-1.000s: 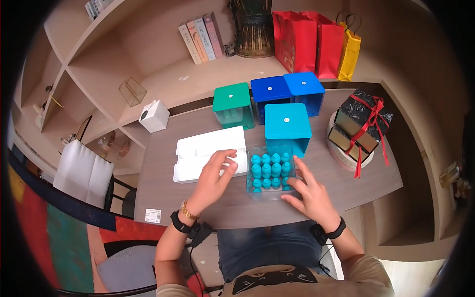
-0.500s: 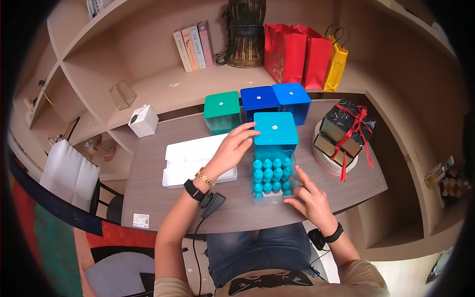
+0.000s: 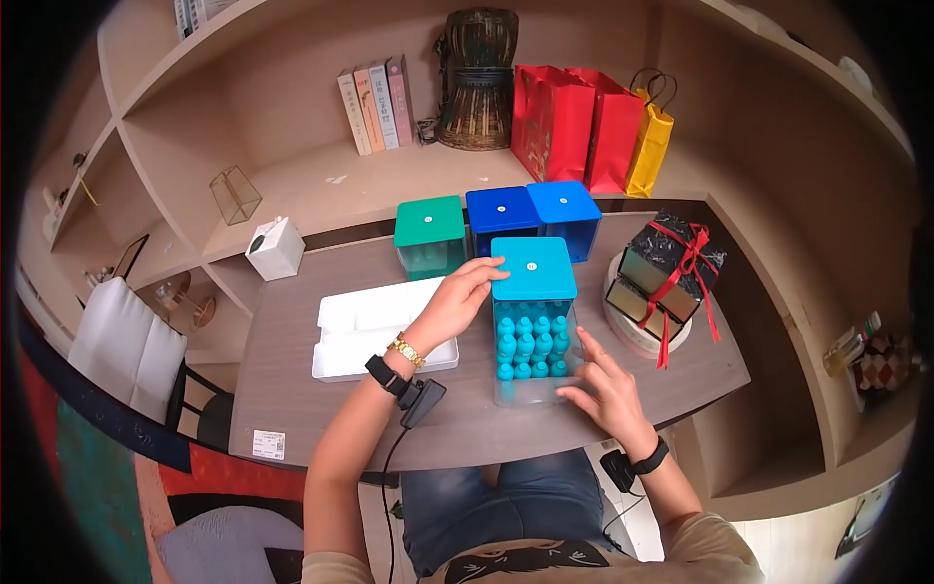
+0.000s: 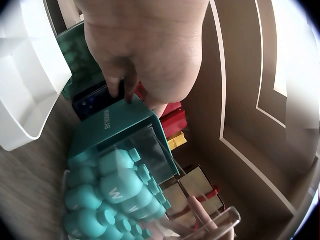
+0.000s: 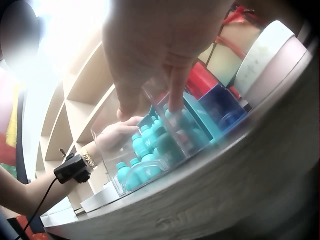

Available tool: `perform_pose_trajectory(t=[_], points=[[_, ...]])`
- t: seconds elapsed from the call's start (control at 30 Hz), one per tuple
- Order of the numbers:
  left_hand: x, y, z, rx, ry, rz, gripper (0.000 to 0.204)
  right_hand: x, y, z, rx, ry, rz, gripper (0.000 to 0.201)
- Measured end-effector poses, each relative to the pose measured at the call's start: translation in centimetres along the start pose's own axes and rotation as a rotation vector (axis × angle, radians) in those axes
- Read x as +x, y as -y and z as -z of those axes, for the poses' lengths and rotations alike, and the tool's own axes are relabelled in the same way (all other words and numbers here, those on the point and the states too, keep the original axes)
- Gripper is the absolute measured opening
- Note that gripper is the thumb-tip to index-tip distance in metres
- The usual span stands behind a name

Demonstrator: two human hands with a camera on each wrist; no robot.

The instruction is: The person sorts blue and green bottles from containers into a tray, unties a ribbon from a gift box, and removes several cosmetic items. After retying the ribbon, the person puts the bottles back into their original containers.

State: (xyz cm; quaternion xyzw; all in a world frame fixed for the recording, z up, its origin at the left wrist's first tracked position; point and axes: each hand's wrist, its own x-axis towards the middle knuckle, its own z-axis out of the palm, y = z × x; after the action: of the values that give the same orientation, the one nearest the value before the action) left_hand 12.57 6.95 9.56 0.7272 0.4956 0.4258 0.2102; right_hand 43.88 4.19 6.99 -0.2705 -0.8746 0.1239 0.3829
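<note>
A clear drawer point(image 3: 530, 391) with several turquoise bottles point(image 3: 523, 347) stands partly inside the turquoise box point(image 3: 533, 282), its front part sticking out toward the body. The left hand point(image 3: 457, 302) touches the back left of the box's lid with fairly straight fingers; in the left wrist view this hand point(image 4: 150, 50) reaches over the box's top edge point(image 4: 112, 120). At the drawer's front right corner, the right hand point(image 3: 618, 401) holds thumb and fingers around the clear walls. The right wrist view shows that hand point(image 5: 155, 45) above the bottles point(image 5: 145, 150).
Left of the drawer lies a white compartment tray point(image 3: 375, 326). Behind stand a green box point(image 3: 430, 234), a dark blue box point(image 3: 501, 209) and a lighter blue box point(image 3: 564, 202). Ribboned black boxes point(image 3: 671, 258) stand right, a white cube point(image 3: 275, 249) at the back left.
From over the white tray, the left hand has moved to the turquoise box's lid. The drawer has slid farther back into the box, with the right hand at its corner.
</note>
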Motion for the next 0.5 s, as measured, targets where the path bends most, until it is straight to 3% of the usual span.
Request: perform_pose_trajectory(t=[0.5], points=[[0.10,-0.40,-0.02,-0.006,0.013,-0.003,0.028,0.32,0.08,0.29,-0.022,-0.010,0.061,0.034]])
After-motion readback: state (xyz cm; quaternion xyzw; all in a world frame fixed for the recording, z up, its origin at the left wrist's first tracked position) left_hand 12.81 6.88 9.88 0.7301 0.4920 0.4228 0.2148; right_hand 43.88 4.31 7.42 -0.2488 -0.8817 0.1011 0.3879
